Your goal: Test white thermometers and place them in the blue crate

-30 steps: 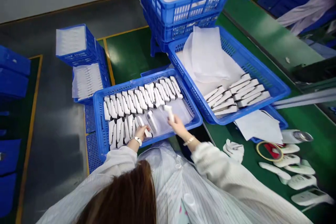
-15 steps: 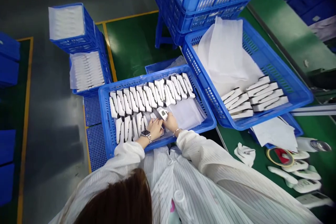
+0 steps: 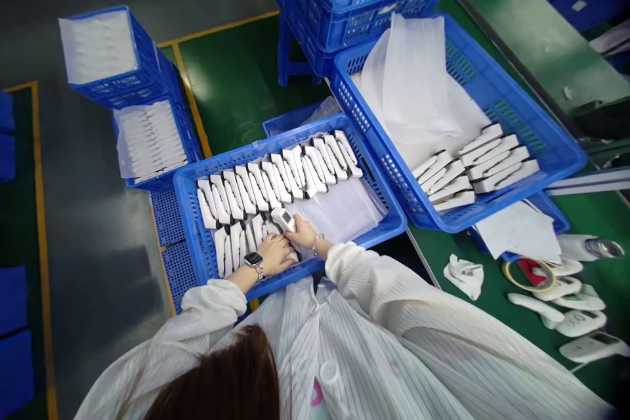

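My right hand (image 3: 304,235) is closed around a white handheld thermometer (image 3: 284,218) with a small grey screen, held above the near row in a blue crate (image 3: 183,223). Just left of it, my left hand (image 3: 274,254) lies with fingers stretched over the end of that near row of white thermometers (image 3: 237,246). Some of the units under its fingers are hidden. Behind both hands, a longer row of thermometers (image 3: 275,177) stands on edge, packed side by side. A white foam sheet (image 3: 344,210) lines the crate's right part.
A second blue crate (image 3: 556,138) at the right holds stacked thermometers (image 3: 502,157) and white sheets (image 3: 413,85). Stacked crates (image 3: 354,13) rise behind; more filled crates (image 3: 113,85) stand left. On the green bench lie a tape roll (image 3: 529,275), loose thermometers (image 3: 581,321) and a crumpled cloth (image 3: 463,275).
My right hand has carried the thermometer a little left, over the near row. My left hand has shifted slightly left, its fingers spread over the row. The whole view has shifted somewhat.
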The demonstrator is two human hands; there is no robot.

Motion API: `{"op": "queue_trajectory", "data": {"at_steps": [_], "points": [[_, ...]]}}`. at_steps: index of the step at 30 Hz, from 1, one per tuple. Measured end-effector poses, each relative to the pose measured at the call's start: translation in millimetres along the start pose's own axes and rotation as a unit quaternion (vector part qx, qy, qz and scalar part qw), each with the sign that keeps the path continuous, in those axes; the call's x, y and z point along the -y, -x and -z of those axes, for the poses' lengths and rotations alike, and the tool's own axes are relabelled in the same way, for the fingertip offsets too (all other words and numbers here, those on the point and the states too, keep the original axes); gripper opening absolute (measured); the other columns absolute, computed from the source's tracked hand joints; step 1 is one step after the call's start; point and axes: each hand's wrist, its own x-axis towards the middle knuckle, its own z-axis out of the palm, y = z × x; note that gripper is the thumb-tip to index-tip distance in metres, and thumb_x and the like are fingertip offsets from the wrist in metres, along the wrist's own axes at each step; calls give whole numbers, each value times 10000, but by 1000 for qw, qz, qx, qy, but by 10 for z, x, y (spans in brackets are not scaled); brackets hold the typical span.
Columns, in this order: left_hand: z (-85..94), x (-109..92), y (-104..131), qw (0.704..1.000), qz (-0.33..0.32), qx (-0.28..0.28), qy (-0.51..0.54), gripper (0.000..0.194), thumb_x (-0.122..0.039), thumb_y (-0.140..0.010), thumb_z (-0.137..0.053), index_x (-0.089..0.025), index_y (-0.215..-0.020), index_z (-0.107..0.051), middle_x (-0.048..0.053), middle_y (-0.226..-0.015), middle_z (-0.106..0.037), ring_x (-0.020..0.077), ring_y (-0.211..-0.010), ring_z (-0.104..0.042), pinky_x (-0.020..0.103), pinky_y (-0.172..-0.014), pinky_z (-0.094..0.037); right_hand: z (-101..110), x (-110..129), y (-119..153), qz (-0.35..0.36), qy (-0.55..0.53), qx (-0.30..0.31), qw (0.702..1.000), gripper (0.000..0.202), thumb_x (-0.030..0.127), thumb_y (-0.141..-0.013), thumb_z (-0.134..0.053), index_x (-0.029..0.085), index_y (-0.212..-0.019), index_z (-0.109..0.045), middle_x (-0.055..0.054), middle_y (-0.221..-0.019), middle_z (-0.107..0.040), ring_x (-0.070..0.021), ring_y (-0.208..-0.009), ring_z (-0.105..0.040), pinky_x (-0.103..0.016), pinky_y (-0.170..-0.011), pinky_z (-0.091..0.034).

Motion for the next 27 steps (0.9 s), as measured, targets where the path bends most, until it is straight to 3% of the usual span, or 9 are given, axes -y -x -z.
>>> {"op": "queue_trajectory", "data": {"at_steps": [8, 12, 13, 15, 16, 18, 21, 24, 27], "points": [[23, -143, 84, 994, 49, -101, 10, 240, -383, -848, -518, -174, -918, -615, 68, -1021, -609, 206, -1009, -528, 444, -934, -374, -76, 134, -182, 13, -7, 21, 1000, 285, 346, -873, -541, 141, -1070, -553, -58, -1031, -589, -169, -882, -588, -369, -774, -502], [110, -424, -29, 977, 63, -204, 15, 211, -350, -822, -547, -181, -935, -603, 119, -1040, -604, 266, -1029, -531, 462, -924, -396, 325, 137, 154, 2, -20, 2, 1000, 273, 344, -887, -517, 127, -1046, -561, -46, -992, -597, -162, -845, -594, -345, -742, -505], [145, -525, -76, 971, 55, -232, 17, 279, -354, -803, -569, -178, -1019, -577, 163, -1156, -549, 310, -1136, -463, 489, -963, -360, 474, 113, 320, -3, -23, -2, 1000, 276, 355, -883, -521, 122, -1025, -566, -33, -931, -606, -149, -790, -595, -321, -705, -504], [218, -735, -246, 967, 10, -252, 21, 565, -390, -720, -656, -145, -1197, -476, 198, -1418, -284, 378, -1342, -151, 553, -1067, -159, 791, 24, 716, -2, -29, 2, 1000, 289, 390, -835, -580, 129, -959, -587, 14, -757, -601, -115, -650, -569, -258, -621, -474], [241, -852, -381, 975, -26, -222, 20, 638, -401, -676, -695, -162, -1223, -470, 182, -1443, -264, 383, -1349, -139, 546, -1077, -125, 946, -43, 937, 3, -31, 4, 1000, 297, 398, -778, -640, 142, -924, -601, 39, -686, -583, -104, -606, -547, -232, -598, -450], [222, -1173, -719, 993, -111, -25, -42, 603, -452, -684, -662, -216, -1215, -498, 164, -1327, -457, 372, -1235, -378, 493, -1025, -253, 1221, -209, 1417, 8, -30, -8, 999, 309, 361, -668, -727, 169, -886, -618, 61, -620, -558, -92, -567, -512, -206, -579, -410], [-9, -1913, -1142, 947, -177, 237, -126, 382, -445, -747, -560, -270, -1085, -589, 103, -1043, -643, 301, -953, -579, 378, -817, -391, 1457, -496, 2212, -11, -27, -63, 998, 285, 316, -640, -721, 173, -870, -633, 41, -653, -588, -99, -570, -513, -207, -572, -393], [-449, -2678, -1311, 904, -218, 329, -163, 257, -439, -715, -574, -262, -890, -638, 87, -891, -661, 293, -855, -589, 344, -717, -354, 1492, -889, 3055, -49, -38, -140, 988, 404, 378, -635, -731, 185, -977, -635, 4, -807, -654, -122, -689, -587, -207, -639, -440], [-968, -3154, -1378, 895, -230, 346, -165, 182, -374, -698, -580, -245, -826, -590, 66, -841, -648, 280, -795, -583, 328, -660, -307, 1493, -1535, 4022, -148, -47, -266, 951, 530, 428, -703, -700, 213, -1164, -553, -24, -1038, -645, -146, -908, -604, -249, -808, -469]]}}
